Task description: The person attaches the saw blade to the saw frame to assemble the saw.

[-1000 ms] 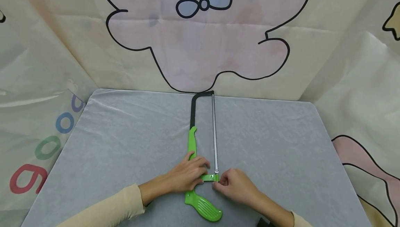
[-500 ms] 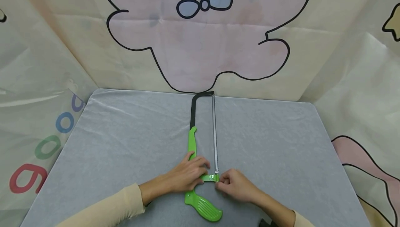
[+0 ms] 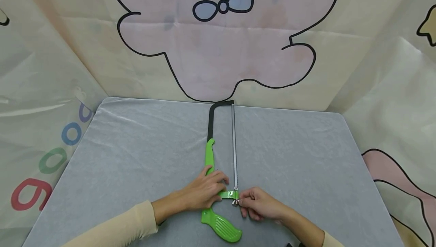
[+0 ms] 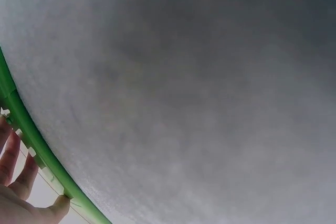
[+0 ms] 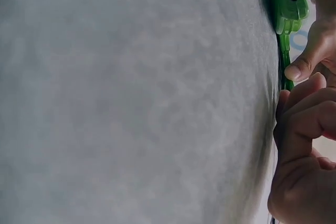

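A hacksaw (image 3: 223, 229) with a green handle, black front frame and silver blade (image 3: 234, 145) lies flat on the grey cloth, its handle toward me. My left hand (image 3: 203, 191) spans the green frame and holds it down; in the left wrist view its fingertips meet the green edge (image 4: 47, 156). At the near end of the blade, a green bracket (image 3: 228, 194) carries a small metal wing nut (image 3: 235, 202). My right hand (image 3: 262, 204) has its thumb and forefinger at the wing nut's right side, the other fingers curled. The right wrist view shows those curled fingers (image 5: 304, 135) near the green handle (image 5: 289, 3).
Grey cloth (image 3: 299, 156) covers the table around the hacksaw. A printed curtain (image 3: 265, 58) hangs behind the far edge, where the saw's black tip reaches. More curtain flanks both sides. A small dark object shows at the bottom edge by the right forearm.
My right hand has shifted slightly right and toward me, its fingers spread a little more, and the wing nut is now visible. The left hand keeps its hold; the hacksaw has stayed put.
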Tool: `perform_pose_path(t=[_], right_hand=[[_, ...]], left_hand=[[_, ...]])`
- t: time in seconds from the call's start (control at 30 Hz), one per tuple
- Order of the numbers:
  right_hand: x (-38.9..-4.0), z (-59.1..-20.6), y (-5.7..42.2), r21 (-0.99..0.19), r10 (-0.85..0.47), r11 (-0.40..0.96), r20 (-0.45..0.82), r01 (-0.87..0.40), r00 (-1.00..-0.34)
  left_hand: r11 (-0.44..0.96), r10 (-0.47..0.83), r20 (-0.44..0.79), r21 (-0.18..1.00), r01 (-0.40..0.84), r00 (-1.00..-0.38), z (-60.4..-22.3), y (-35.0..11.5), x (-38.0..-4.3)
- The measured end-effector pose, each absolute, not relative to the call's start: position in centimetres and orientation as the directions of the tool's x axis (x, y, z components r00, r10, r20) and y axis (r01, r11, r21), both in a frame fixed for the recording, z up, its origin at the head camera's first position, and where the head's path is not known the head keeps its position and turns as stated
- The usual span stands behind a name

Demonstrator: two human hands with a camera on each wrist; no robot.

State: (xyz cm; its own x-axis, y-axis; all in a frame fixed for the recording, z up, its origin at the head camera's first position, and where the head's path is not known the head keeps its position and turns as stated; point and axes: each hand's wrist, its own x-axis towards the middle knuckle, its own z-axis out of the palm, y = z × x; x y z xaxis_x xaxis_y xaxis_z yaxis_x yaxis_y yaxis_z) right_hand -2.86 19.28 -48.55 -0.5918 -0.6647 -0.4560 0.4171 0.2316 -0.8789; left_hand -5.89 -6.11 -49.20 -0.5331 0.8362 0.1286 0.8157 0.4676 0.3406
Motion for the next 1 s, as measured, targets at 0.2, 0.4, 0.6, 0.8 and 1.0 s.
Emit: perform_pose_path(t=[0.2, 0.4, 0.6, 0.8, 1.0], right_hand=[[-2.6, -48.7, 19.3, -0.878, -0.669, 0.225, -0.454, 0.422, -0.588], [-2.5, -48.7, 19.2, -0.877, -0.658, 0.240, -0.463, 0.417, -0.594], [-2.4, -48.2, 18.7, -0.901, -0.584, 0.365, -0.417, 0.233, -0.697], [-1.6, -47.5, 17.5, -0.705, -0.436, 0.673, -0.135, -0.223, -0.890], [-0.9, -47.1, 16.4, -0.482, -0.378, 0.813, -0.008, -0.328, -0.926]], left_hand=[[0.469, 0.838, 0.114, 0.351, 0.811, -0.534, -49.0, -6.1, -5.8], [0.469, 0.839, 0.113, 0.348, 0.812, -0.533, -49.0, -6.1, -5.7], [0.470, 0.836, 0.112, 0.360, 0.806, -0.537, -48.9, -6.1, -5.7], [0.471, 0.834, 0.124, 0.350, 0.810, -0.538, -48.8, -6.1, -5.7], [0.477, 0.831, 0.120, 0.351, 0.806, -0.544, -48.9, -6.1, -5.7]])
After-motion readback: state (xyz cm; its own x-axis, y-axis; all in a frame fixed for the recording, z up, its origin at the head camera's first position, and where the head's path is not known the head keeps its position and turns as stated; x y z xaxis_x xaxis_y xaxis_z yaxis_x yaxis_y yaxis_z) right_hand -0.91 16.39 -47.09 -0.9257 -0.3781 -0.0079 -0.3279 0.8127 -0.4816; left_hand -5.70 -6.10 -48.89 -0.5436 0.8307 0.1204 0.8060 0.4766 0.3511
